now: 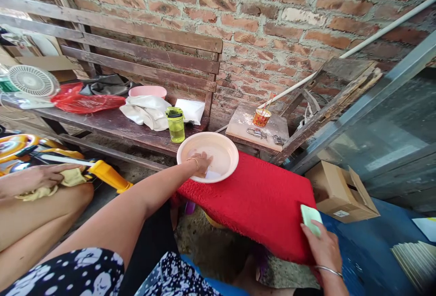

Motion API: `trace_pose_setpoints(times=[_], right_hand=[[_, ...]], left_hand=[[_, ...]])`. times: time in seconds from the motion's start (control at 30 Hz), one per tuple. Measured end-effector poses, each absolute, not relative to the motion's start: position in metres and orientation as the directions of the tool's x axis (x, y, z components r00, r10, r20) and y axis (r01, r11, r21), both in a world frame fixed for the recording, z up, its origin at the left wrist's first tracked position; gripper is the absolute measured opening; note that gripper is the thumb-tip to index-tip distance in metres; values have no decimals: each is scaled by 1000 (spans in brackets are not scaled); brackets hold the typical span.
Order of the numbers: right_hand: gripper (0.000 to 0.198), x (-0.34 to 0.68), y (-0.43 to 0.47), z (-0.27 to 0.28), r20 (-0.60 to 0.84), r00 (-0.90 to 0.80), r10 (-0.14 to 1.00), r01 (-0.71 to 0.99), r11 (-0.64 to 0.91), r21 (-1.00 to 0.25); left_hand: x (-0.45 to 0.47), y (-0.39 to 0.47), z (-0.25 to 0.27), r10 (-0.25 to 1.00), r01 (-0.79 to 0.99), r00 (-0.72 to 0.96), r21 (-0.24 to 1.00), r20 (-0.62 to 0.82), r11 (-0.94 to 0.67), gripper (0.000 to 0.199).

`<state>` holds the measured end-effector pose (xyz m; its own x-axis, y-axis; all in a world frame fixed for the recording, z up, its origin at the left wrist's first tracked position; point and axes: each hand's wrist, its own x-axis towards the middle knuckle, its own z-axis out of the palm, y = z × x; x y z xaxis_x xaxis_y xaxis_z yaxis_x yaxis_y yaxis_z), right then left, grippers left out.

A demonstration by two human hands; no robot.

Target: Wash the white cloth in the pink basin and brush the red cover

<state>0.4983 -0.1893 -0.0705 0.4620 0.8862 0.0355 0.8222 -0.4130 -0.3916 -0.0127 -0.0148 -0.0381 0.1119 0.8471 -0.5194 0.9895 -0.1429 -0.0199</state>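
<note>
My left hand (202,164) reaches into a pale round basin (231,168) of cloudy water. Its fingers look spread, and something whitish (213,175) lies beside the palm; I cannot make out its kind. At the right end of a red cloth-covered table (259,200), my right hand (323,246) grips a pale green rectangular block (310,218) between thumb and fingers. The block's far end rests on or just over the red cloth. A bangle circles each wrist.
Behind the basin, a wooden bench (150,137) bears a yellow-green bottle (175,125), white cloth (146,110), a red bag (85,100) and a fan (34,81). A small table (235,125) holds padlocks and a cup. A cardboard box (335,191) stands right. Another person's hand (41,180) holds yellowish cloth.
</note>
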Motion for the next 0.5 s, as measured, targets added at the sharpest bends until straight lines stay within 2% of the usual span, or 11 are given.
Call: trace_pose_setpoints(times=[0.07, 0.17, 0.23, 0.3, 0.4, 0.5], right_hand=[[72, 534, -204, -72, 0, 600, 800, 741, -556, -377], [72, 560, -217, -74, -24, 792, 610, 572, -755, -320], [73, 554, -217, -72, -6, 811, 586, 554, -770, -318], [73, 528, -208, -69, 43, 706, 707, 671, -648, -360], [65, 456, -187, -62, 146, 402, 904, 847, -307, -434], [48, 371, -167, -57, 197, 62, 979, 877, 41, -478]], left_hand=[[-13, -15, -37, 838, 989, 112, -19, -534, -144, 125], [-13, -15, -36, 837, 990, 112, -17, -536, -143, 126], [-13, -15, -35, 835, 990, 107, -20, -540, -141, 125], [-12, -15, -35, 830, 991, 98, -19, -549, -130, 126], [-11, -14, -37, 829, 994, 86, -7, -552, -108, 128], [-13, -14, -44, 855, 996, 85, 12, -511, -92, 126]])
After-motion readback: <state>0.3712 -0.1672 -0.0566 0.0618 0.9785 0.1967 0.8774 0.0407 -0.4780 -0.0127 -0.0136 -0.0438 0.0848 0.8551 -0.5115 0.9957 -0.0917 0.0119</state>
